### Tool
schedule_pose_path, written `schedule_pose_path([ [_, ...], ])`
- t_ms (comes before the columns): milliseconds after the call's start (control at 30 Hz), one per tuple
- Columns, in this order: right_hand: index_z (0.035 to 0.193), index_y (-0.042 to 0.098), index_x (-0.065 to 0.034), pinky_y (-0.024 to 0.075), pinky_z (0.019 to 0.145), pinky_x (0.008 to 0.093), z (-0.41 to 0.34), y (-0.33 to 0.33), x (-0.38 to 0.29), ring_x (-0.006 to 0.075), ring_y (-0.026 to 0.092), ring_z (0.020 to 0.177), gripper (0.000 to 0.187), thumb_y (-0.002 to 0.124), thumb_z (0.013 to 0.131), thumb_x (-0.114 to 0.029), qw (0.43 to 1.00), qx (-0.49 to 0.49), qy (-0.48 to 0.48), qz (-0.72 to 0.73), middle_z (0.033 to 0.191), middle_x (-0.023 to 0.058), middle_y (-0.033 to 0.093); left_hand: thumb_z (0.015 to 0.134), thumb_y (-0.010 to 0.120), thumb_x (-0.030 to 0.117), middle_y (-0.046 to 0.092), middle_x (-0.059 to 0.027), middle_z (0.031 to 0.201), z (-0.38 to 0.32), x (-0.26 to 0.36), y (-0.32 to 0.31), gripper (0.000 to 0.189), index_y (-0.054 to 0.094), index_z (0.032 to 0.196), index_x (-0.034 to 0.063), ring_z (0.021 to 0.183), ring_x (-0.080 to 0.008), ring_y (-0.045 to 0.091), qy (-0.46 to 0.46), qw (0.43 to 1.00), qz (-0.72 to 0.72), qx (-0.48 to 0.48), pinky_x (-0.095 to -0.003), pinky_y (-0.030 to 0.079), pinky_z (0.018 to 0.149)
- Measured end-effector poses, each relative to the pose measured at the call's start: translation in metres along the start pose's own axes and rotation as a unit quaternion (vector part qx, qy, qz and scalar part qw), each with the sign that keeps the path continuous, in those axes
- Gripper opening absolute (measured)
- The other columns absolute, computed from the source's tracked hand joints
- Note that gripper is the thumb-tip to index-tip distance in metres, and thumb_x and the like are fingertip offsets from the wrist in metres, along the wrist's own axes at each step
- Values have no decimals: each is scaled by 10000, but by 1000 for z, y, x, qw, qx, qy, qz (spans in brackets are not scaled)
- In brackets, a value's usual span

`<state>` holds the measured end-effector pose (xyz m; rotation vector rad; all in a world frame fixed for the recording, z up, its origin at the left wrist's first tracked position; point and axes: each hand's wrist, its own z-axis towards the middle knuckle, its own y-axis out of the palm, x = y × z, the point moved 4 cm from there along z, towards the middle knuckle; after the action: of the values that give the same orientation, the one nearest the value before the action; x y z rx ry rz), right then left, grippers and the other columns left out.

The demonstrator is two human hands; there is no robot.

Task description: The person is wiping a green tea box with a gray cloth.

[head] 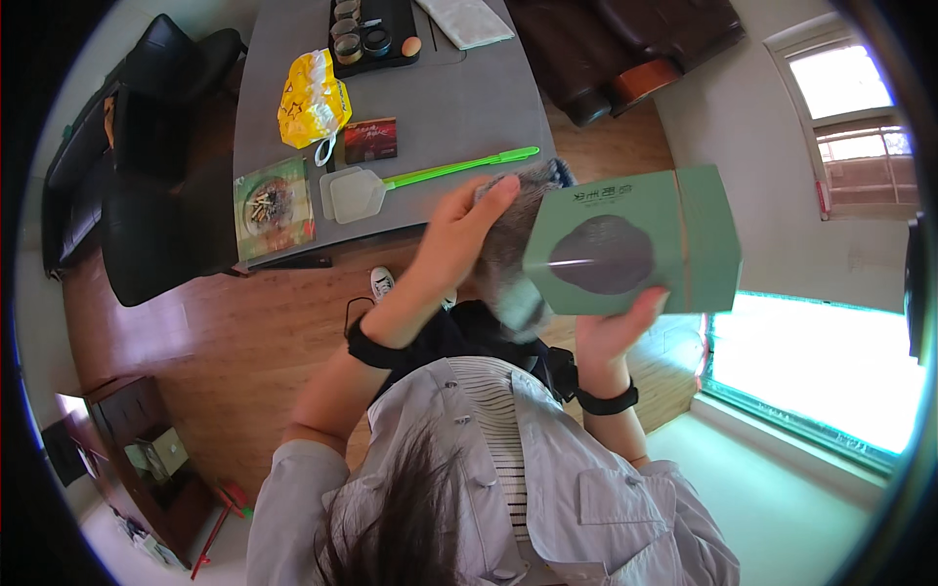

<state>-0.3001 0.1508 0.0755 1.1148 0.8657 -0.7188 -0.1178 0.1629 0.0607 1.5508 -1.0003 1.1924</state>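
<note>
A green cardboard box (645,245) with a dark scalloped oval on its side and a thin band around it rests in my right hand (615,326), which grips it from below. My left hand (469,231) holds a grey fluffy cloth (506,249), bunched up against the near end of the box. Part of the cloth hangs down blurred over my lap. Both hands are in front of my body, just off the right front corner of the grey table (440,102).
On the table lie green-handled fly swatters (454,170), a red box (371,139), a yellow plastic bag (311,102), an ashtray with cigarette butts (269,206), a black tray (388,55) with jars, and a folded pale cloth (469,22). Black chairs (172,212) stand left, a brown leather sofa (623,36) beyond.
</note>
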Motion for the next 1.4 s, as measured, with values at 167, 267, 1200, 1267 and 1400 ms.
schedule_pose_path([
  [167,1347,270,-104,346,989,396,13,33,-17,236,374,1218,765,473,814,-613,987,71,-119,-84,1321,70,364,938,443,269,541,-62,1116,-17,18,42,373,433,1217,21,1034,-119,517,-21,904,-426,-34,-273,423,883],
  [267,1326,300,-99,341,990,396,37,55,-44,234,381,1209,749,397,826,-648,983,106,-97,-112,1307,66,380,942,436,284,528,-59,1127,-33,19,49,382,412,1215,19,1059,-116,493,52,937,-338,-73,-278,414,883],
  [1200,1267,381,-128,361,969,372,51,59,-54,228,428,1156,588,378,874,-565,979,199,-43,2,1232,61,443,843,504,137,422,-254,1279,-29,61,54,211,468,965,-32,1239,-393,356,389,920,33,-29,-519,227,1019],
  [1267,1274,374,-126,357,974,368,51,62,-56,231,424,1163,600,385,870,-569,973,227,-29,24,1240,60,435,845,497,140,434,-247,1272,-23,62,54,205,479,965,-26,1230,-396,365,427,903,38,-35,-522,229,1014],
  [1400,1290,355,-125,352,981,375,45,57,-53,231,411,1179,619,367,869,-578,969,240,-47,13,1259,62,420,876,480,141,449,-222,1274,-16,49,50,247,474,1041,-43,1213,-364,402,323,946,9,-20,-470,257,1014],
])
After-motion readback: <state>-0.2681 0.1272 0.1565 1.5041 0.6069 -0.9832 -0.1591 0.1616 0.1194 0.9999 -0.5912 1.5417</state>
